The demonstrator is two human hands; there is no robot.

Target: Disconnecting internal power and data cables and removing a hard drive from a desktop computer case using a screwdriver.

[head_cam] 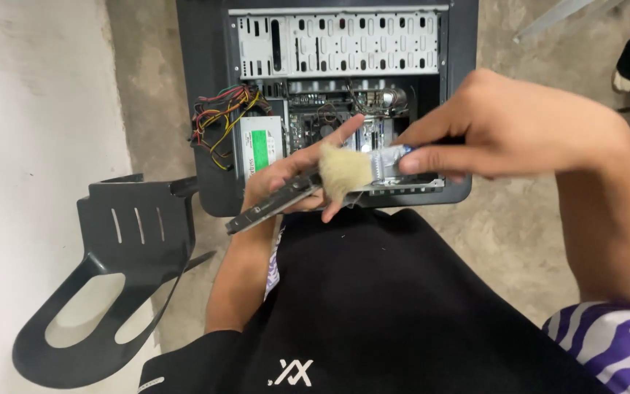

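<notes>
My left hand (302, 174) holds a thin dark strip-shaped computer part (265, 209), flat across its fingers and slanting down to the left. My right hand (519, 128) grips a paintbrush (362, 169) by its metal ferrule and blue handle. The pale bristles rest on the upper end of the part, over my left fingers. Both hands hover above the front edge of an open black computer case (337, 66) lying on the floor.
Inside the case are a silver power supply (262, 149), a bundle of coloured wires (220, 117) and a drive cage. A black plastic chair (122, 255) stands at left by a white wall. Concrete floor surrounds the case. My black-clad lap fills the bottom.
</notes>
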